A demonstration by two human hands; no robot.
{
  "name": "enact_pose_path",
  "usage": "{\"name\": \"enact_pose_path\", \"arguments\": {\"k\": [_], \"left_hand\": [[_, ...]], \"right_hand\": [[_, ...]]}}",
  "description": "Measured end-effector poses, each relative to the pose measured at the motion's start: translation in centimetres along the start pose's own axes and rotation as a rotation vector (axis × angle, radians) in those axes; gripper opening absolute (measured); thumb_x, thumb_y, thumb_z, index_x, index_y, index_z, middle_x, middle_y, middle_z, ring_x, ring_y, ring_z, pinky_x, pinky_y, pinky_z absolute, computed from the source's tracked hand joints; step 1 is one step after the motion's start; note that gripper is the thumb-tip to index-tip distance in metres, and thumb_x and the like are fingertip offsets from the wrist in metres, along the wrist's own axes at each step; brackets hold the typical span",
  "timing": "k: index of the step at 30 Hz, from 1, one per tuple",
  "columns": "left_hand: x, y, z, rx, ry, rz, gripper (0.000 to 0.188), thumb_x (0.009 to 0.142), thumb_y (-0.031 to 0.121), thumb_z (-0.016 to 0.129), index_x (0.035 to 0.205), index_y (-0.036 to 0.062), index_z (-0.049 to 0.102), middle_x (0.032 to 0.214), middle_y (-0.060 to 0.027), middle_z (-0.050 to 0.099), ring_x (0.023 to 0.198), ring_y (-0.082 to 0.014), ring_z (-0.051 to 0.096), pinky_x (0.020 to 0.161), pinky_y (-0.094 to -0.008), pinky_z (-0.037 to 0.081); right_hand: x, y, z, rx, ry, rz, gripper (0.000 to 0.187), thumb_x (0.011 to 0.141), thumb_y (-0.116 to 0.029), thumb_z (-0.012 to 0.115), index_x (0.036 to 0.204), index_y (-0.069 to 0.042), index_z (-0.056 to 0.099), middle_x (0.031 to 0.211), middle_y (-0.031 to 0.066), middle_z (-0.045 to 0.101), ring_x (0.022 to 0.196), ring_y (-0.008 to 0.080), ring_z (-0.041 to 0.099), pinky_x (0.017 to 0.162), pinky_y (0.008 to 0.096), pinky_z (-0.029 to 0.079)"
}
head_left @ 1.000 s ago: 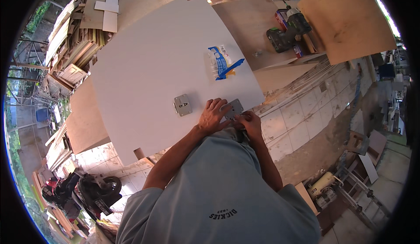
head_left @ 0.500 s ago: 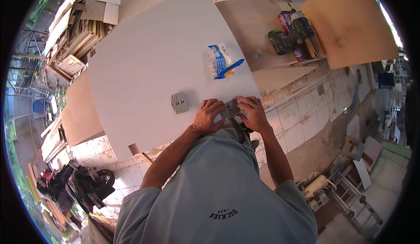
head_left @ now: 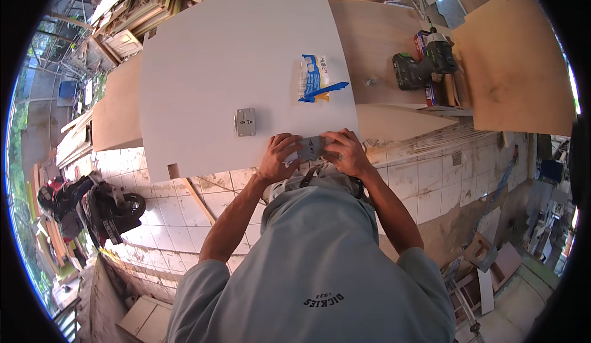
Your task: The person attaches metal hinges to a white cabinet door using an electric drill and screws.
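Note:
Between my two hands is a grey metal mounting plate (head_left: 311,148) with a small dark slot, at the near edge of a white board (head_left: 215,60). My left hand (head_left: 281,158) is closed on its left side, fingers curled at the edge. On the opposite side my right hand (head_left: 348,153) grips it with bent fingers. A similar metal plate (head_left: 245,123), with slots and corner holes, lies flat on the board to the left. Farther off sits an opened plastic packet (head_left: 311,75) in clear, blue and yellow, with a blue torn strip (head_left: 330,89) across it.
A black and green cordless drill (head_left: 425,64) rests on a wooden surface at the right, beside a brown panel (head_left: 517,63). Stacked boards (head_left: 144,7) stand at the far left. Below the board's left side is a motorcycle (head_left: 111,211) near white wall tiles (head_left: 166,217).
The whole view has shifted and turned slightly with my head. Both hands still hold the metal plate at the board's near edge, and it now appears more level.

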State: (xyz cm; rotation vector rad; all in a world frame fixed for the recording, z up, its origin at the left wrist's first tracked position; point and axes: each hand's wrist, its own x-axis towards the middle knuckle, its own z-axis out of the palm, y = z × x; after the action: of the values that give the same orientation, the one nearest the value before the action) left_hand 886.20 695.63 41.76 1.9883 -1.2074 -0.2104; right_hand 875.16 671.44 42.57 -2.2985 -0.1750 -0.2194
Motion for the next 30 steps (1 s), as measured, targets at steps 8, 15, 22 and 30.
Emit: {"name": "enact_pose_path", "arguments": {"k": [8,15,22,30], "left_hand": [[-0.8,0.9,0.8,-0.002,0.059,-0.075,0.049,0.068,0.004,0.080,0.115,0.0054,0.066,0.134,-0.0077,0.061,0.125,-0.0313,0.053,0.105,-0.0455,0.042],[-1.5,1.1,1.3,0.002,0.096,-0.068,0.051,0.069,0.000,0.078,0.118,0.0040,0.064,0.137,-0.0091,0.060,0.126,-0.0331,0.053,0.106,-0.0457,0.043],[-1.7,1.1,1.7,0.034,0.086,-0.053,0.046,0.073,0.000,0.076,0.116,0.0036,0.062,0.137,-0.0120,0.060,0.127,-0.0355,0.052,0.107,-0.0468,0.043],[-1.6,0.7,1.9,0.118,0.098,0.013,0.042,0.072,0.009,0.081,0.109,0.0046,0.061,0.136,-0.0124,0.060,0.127,-0.0347,0.053,0.105,-0.0496,0.042]], "right_hand": [[-0.2,1.5,0.2,0.064,-0.014,-0.074,0.018,0.069,-0.010,0.080,0.087,-0.010,0.074,0.122,0.0000,0.064,0.095,0.0234,0.057,0.089,0.0373,0.045],[-0.1,1.6,0.1,0.072,-0.036,-0.058,0.018,0.071,-0.012,0.078,0.089,-0.011,0.074,0.121,0.0000,0.063,0.095,0.0233,0.058,0.089,0.0382,0.045],[-0.2,2.0,0.3,0.056,-0.018,-0.106,0.019,0.071,-0.012,0.079,0.089,-0.010,0.072,0.121,0.0003,0.064,0.094,0.0230,0.058,0.086,0.0379,0.044],[0.0,0.4,-0.1,-0.040,-0.008,-0.120,0.029,0.071,-0.022,0.083,0.091,-0.010,0.067,0.127,-0.0005,0.063,0.095,0.0223,0.058,0.086,0.0382,0.044]]}}
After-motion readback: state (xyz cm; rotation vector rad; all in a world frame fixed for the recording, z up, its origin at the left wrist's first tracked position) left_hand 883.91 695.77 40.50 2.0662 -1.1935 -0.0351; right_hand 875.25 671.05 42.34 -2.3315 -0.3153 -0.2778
